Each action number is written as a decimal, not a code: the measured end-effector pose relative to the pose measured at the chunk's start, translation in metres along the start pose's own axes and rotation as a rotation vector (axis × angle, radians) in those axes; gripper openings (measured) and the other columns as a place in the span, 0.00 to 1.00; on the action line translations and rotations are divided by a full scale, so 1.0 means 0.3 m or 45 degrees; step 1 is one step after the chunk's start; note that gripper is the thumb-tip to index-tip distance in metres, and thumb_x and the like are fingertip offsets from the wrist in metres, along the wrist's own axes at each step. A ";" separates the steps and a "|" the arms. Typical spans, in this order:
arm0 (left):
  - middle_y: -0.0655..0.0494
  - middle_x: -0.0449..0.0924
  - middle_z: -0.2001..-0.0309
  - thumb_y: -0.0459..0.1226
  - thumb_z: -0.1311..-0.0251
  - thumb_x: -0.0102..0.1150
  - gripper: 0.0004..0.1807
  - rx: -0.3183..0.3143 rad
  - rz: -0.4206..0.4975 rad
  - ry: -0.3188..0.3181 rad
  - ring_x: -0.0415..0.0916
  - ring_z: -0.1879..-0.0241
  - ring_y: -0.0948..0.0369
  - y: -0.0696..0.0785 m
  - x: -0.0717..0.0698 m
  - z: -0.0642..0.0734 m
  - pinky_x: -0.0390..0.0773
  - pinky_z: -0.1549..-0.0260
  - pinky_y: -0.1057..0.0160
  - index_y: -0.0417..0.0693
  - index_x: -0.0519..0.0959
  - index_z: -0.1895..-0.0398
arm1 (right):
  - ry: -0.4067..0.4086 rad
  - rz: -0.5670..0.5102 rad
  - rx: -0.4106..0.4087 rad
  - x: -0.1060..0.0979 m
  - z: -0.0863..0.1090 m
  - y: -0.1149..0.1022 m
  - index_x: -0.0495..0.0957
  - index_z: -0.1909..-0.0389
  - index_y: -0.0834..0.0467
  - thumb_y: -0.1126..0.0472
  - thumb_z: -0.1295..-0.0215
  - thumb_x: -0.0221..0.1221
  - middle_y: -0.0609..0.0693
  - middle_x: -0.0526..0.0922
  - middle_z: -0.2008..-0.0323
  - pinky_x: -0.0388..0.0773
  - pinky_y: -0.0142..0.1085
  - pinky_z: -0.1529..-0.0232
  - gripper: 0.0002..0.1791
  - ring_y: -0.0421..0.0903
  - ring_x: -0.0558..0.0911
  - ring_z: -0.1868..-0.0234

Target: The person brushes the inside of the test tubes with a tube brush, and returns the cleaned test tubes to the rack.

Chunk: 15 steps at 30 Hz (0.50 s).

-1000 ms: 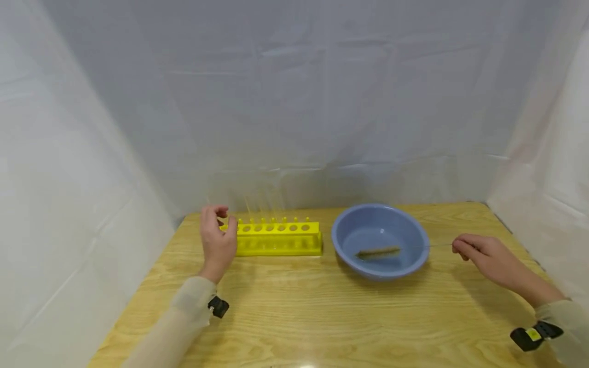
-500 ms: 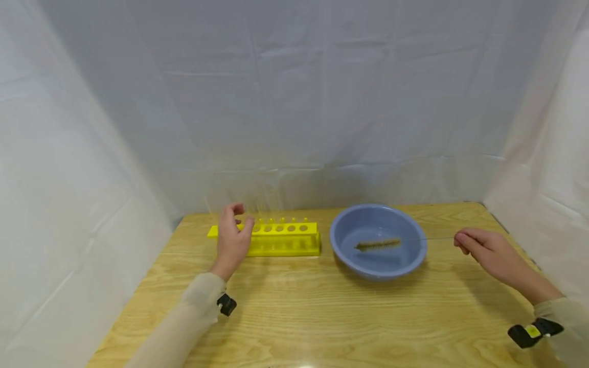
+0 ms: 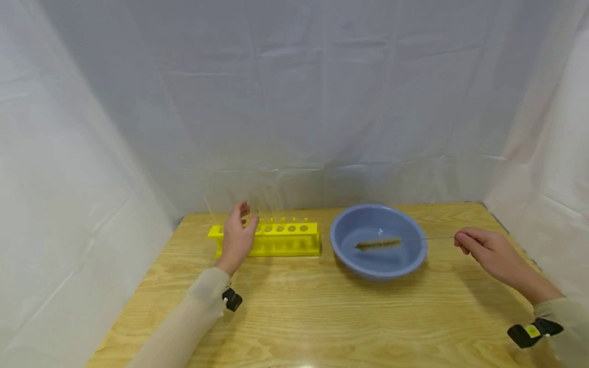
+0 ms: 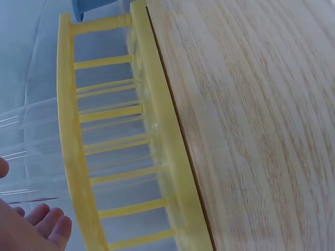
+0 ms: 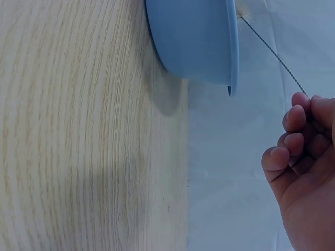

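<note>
My right hand (image 3: 492,258) pinches the thin wire handle of a test tube brush between thumb and forefinger. The brown bristles (image 3: 377,245) of the brush lie over the inside of a blue basin (image 3: 339,253). In the right wrist view the twisted wire (image 5: 275,55) slants up from my fingertips past the basin's rim. My left hand (image 3: 236,240) is at a yellow test tube rack (image 3: 285,250), thumb and fingers apart. Several clear test tubes (image 4: 36,125) stick out of the rack's holes. In the left wrist view, my fingertips (image 4: 60,230) are right beside the nearest tube.
The rack and basin stand side by side toward the back of a wooden table (image 3: 313,317). White sheeting (image 3: 294,102) hangs behind the table and along both sides. Another tube (image 3: 209,205) leans at the rack's left end.
My left hand has moved right along the rack, uncovering its left end. My right hand has risen slightly with the brush, then stayed still.
</note>
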<state>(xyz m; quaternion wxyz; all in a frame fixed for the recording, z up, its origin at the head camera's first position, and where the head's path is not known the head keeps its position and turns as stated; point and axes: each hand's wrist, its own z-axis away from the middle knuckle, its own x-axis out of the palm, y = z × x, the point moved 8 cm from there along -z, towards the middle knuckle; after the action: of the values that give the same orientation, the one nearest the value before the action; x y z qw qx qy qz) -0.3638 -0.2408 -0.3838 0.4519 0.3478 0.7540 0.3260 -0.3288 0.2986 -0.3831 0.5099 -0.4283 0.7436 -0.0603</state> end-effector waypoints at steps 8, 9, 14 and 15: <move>0.44 0.75 0.37 0.48 0.25 0.52 0.29 -0.022 -0.035 -0.004 0.73 0.39 0.48 -0.018 0.000 -0.002 0.72 0.37 0.48 0.44 0.66 0.28 | -0.012 0.000 0.010 0.002 0.003 0.001 0.77 0.66 0.53 0.68 0.22 0.50 0.41 0.71 0.76 0.61 0.33 0.79 0.12 0.38 0.66 0.79; 0.44 0.76 0.38 0.47 0.25 0.52 0.28 -0.013 -0.037 0.002 0.74 0.39 0.48 -0.017 0.000 -0.004 0.73 0.38 0.48 0.44 0.67 0.28 | -0.012 0.005 0.012 0.001 0.003 0.002 0.77 0.66 0.52 0.67 0.22 0.50 0.41 0.71 0.76 0.61 0.33 0.79 0.12 0.38 0.66 0.79; 0.43 0.79 0.41 0.41 0.24 0.51 0.23 0.003 -0.012 0.017 0.77 0.43 0.49 -0.014 0.004 -0.008 0.77 0.42 0.47 0.41 0.69 0.31 | 0.001 0.037 0.005 -0.010 0.003 0.000 0.77 0.66 0.52 0.67 0.22 0.50 0.40 0.72 0.75 0.61 0.32 0.79 0.12 0.38 0.66 0.79; 0.43 0.79 0.42 0.40 0.24 0.51 0.23 0.005 -0.009 0.017 0.77 0.44 0.49 -0.013 0.007 -0.009 0.77 0.43 0.47 0.40 0.69 0.32 | 0.000 0.039 0.007 -0.012 0.003 0.000 0.77 0.65 0.52 0.67 0.22 0.50 0.40 0.72 0.75 0.61 0.32 0.79 0.12 0.38 0.66 0.79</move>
<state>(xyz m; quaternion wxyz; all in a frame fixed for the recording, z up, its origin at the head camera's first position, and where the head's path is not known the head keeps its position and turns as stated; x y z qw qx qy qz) -0.3677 -0.2418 -0.3869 0.4474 0.3437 0.7588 0.3253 -0.3276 0.3014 -0.3811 0.5120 -0.4156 0.7498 -0.0545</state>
